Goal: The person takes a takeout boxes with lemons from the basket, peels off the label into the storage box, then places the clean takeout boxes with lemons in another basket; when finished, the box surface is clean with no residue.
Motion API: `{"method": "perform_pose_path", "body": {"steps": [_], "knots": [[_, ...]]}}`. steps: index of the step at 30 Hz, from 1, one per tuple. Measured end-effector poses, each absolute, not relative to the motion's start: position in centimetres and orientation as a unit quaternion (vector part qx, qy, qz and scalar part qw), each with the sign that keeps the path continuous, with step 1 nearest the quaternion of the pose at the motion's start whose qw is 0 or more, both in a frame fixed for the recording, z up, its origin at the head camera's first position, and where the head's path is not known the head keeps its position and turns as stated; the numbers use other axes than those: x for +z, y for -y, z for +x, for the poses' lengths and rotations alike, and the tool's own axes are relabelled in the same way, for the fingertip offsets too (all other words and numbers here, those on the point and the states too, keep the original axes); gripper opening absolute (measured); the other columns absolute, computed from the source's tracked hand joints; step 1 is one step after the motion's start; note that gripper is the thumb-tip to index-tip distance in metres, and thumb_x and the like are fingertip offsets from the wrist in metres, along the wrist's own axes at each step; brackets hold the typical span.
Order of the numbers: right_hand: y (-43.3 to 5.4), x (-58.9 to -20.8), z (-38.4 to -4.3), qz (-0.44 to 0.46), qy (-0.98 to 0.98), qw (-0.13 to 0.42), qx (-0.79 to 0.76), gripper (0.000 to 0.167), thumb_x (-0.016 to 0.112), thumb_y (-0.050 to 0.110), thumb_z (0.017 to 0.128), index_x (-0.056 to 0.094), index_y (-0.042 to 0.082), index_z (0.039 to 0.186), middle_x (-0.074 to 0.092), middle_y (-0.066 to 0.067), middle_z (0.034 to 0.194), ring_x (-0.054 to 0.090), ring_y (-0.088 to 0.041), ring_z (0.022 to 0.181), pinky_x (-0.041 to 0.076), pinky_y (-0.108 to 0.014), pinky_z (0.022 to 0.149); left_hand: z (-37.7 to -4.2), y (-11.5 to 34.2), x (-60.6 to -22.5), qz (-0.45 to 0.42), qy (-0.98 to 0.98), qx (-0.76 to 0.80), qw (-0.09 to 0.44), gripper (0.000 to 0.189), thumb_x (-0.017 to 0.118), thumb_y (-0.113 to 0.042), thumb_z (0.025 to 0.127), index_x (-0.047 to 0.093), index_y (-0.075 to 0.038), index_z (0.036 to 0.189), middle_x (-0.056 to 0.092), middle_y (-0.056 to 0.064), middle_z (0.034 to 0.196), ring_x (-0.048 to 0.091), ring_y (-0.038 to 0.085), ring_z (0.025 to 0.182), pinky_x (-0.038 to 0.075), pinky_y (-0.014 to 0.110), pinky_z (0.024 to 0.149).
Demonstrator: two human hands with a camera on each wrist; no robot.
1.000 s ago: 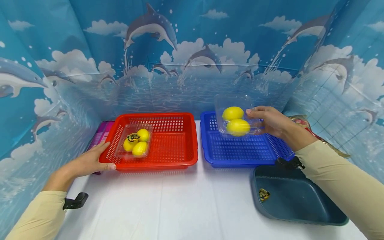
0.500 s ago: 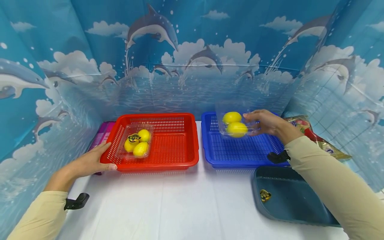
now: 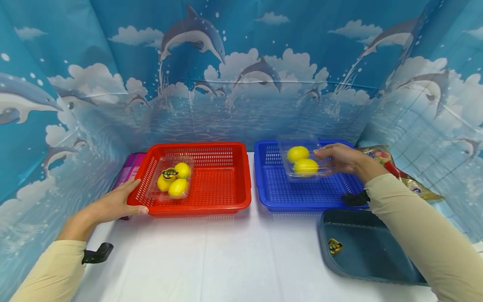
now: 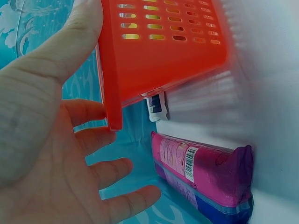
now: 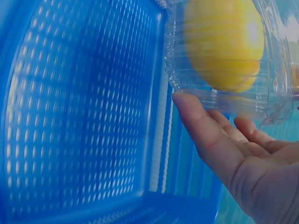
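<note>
A clear plastic clamshell box [image 3: 284,156] with two yellow lemons [image 3: 306,167] visible in it is over the blue basket [image 3: 286,206]. My right hand [image 3: 341,159] grips the box at its right side; the right wrist view shows one lemon [image 5: 224,46] close up behind the plastic. On the left, my left hand [image 3: 113,203] touches the corner of the red basket [image 3: 211,208], its fingers fairly straight and spread about the rim. Inside that basket sits another clear box [image 3: 152,191] of lemons [image 3: 177,187] with a black-and-gold label [image 3: 170,173].
A dark teal bin [image 3: 373,247] stands in front of the blue basket, a black-and-gold label [image 3: 334,246] in it. Shiny packaging [image 3: 400,172] lies at the right. A pink-and-purple pack [image 4: 201,172] lies beside the red basket. Dolphin-print curtain [image 3: 226,105] encloses the table [image 3: 234,260].
My right hand has lowered the lemon box toward the blue basket, and in the last half second it shifted slightly right. My left hand has stayed at the red basket's corner.
</note>
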State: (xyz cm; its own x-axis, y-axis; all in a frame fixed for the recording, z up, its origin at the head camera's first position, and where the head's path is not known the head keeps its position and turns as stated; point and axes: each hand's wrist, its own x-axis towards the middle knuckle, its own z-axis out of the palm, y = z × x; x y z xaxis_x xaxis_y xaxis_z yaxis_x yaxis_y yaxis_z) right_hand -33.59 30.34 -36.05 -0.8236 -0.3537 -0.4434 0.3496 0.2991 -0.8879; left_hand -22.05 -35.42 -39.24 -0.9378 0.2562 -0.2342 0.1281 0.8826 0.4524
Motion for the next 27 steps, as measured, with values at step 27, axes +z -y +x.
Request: {"method": "perform_pose_path", "body": {"steps": [27], "knots": [[-38.4, -38.5, -34.7, 0.026, -0.744, 0.347, -0.571, 0.07, 0.038, 0.028, 0.112, -0.002, -0.005, 0.159, -0.006, -0.029, 0.167, 0.017, -0.05, 0.151, 0.041, -0.06, 0.112, -22.0, 34.9, -39.0, 0.091, -0.961, 0.215, 0.149, 0.12, 0.078, -0.058, 0.082, 0.014, 0.006, 0.16, 0.012, 0.04, 0.16, 0.021, 0.062, 0.139, 0.032, 0.08, 0.101]]}}
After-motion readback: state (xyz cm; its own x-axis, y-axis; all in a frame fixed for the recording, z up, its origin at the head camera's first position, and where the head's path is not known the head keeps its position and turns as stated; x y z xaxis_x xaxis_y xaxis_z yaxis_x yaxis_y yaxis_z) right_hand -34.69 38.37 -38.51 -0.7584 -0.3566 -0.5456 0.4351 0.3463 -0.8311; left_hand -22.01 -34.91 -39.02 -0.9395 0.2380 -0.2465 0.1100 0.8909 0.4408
